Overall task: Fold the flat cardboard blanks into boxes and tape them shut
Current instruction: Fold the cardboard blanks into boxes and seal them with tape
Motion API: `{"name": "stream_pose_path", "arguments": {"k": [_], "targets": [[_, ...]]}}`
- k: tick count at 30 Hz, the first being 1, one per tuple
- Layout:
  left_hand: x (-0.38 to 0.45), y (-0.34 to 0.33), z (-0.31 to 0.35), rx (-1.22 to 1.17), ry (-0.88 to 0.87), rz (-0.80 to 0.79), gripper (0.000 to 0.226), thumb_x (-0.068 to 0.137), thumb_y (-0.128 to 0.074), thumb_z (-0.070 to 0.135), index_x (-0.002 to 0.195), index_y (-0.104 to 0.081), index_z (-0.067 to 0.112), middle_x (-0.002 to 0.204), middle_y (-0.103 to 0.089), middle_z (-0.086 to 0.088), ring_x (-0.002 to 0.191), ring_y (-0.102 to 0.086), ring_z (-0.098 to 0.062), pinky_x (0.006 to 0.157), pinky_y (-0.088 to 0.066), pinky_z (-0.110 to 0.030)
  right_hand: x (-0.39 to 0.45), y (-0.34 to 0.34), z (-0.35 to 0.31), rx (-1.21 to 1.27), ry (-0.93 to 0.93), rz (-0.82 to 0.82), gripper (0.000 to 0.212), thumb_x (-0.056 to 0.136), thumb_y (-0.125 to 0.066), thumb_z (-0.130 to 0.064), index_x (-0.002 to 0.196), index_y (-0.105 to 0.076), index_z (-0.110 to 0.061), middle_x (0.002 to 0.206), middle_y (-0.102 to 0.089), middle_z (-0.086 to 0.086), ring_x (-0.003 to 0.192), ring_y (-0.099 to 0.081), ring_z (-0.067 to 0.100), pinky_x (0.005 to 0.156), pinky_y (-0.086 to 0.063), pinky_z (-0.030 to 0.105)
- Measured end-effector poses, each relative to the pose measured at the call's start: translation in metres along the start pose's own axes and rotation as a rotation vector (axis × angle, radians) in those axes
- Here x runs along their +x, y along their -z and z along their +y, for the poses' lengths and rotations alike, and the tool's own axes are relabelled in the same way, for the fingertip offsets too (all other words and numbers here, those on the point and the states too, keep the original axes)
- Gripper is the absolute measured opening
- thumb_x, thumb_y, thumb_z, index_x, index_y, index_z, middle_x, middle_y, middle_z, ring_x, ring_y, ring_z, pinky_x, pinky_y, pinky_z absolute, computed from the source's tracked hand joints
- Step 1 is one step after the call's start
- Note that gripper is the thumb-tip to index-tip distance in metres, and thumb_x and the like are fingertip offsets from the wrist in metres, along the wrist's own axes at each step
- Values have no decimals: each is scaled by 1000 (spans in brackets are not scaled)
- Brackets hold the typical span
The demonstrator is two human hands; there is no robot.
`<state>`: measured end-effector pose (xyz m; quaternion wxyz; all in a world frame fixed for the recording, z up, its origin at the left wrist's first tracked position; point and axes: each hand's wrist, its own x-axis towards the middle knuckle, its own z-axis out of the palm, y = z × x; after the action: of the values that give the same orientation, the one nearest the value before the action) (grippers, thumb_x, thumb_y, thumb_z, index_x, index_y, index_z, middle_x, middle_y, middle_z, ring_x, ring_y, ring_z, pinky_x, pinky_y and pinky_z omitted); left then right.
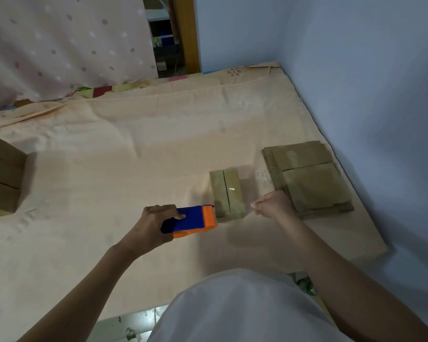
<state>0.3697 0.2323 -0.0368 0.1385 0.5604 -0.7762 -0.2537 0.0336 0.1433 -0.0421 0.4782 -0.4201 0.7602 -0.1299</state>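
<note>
Gripping a blue and orange tape dispenser (192,220), the left hand (156,225) has its fingers wrapped over the blue body, with the orange end pointing at 3 o'clock toward a small folded cardboard box (226,193). The right hand (273,204) is clenched, its thumb and fingers pinching the free end of a strip of clear tape (235,193) that runs from the dispenser across the top of the box; the tape shows only as a faint sheen and a small glint. The box sits between the two hands, just beyond them at 12 o'clock, resting on the bed (124,156), with the seam between its two top flaps running toward 12 o'clock.

At 2 o'clock from the box, near the blue wall (356,70), lies a stack of flat cardboard blanks (307,178); the right hand is just beside its near left corner. Well apart at 9 o'clock, by the left edge of the view, stand finished cardboard boxes (1,174) stacked together. A peach sheet covers the bed. At 11 o'clock hangs a pale dotted curtain (67,45), beside a wooden door frame (185,33). A white garment (232,309) on the person fills the bottom at 6 o'clock.
</note>
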Motion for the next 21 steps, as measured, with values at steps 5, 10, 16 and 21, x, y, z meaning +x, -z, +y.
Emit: {"name": "stream_pose_path", "arguments": {"k": [5, 10, 16, 21], "targets": [[3, -6, -10, 47, 13, 10, 58, 61, -74, 2, 108, -62, 33, 107, -59, 20, 82, -52, -10, 87, -42, -41, 3, -3, -4, -64, 40, 35, 17, 82, -81, -21, 89, -80, -5, 88, -77, 12, 90, -73, 26, 81, -55, 31], [6, -8, -12, 50, 8, -9, 58, 62, -77, 3, 109, -63, 33, 107, -60, 19, 85, -54, -8, 91, -42, -42, 9, -5, -4, -79, 15, 52, 23, 80, -84, -22, 92, -79, -4, 90, -77, 11, 92, -72, 23, 77, -52, 23], [7, -8, -16, 64, 6, -26, 58, 61, -79, 2, 108, -64, 32, 104, -61, 18, 83, -53, -7, 89, -42, -39, 15, -12, -1, -119, 12, 45, 21, 77, -85, -21, 85, -79, -2, 80, -76, 12, 81, -73, 23, 75, -57, 28], [8, -11, -19, 66, 11, -32, 58, 61, -78, 2, 109, -64, 32, 103, -60, 19, 82, -52, -8, 88, -39, -36, 18, -16, 2, -127, -10, 33, 20, 77, -85, -23, 88, -80, -7, 84, -76, 9, 85, -73, 22, 74, -55, 24]]}}
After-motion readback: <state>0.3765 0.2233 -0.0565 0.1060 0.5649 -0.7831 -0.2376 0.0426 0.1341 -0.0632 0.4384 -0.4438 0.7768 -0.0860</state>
